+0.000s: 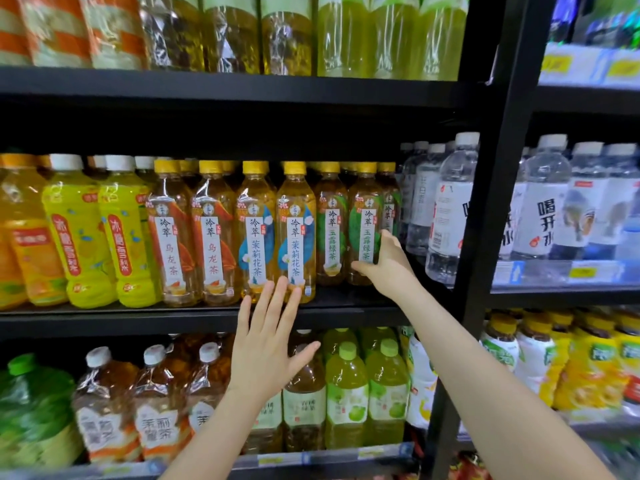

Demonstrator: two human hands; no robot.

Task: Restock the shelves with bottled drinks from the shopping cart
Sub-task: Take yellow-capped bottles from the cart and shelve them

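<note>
On the middle shelf (194, 318) stands a row of yellow-capped tea bottles. My right hand (389, 263) grips the green-labelled tea bottle (363, 216) at the right end of that row, thumb under its label and fingers behind it; the bottle stands upright on the shelf. My left hand (268, 344) is open with fingers spread, fingertips at the base of the blue-labelled jasmine tea bottle (296, 230). The shopping cart is out of view.
Water bottles (450, 209) stand just right of the gripped bottle, beside a black upright post (485, 202). Yellow juice bottles (83, 230) fill the shelf's left. Larger tea bottles (346, 386) crowd the lower shelf, and more bottles line the shelf above.
</note>
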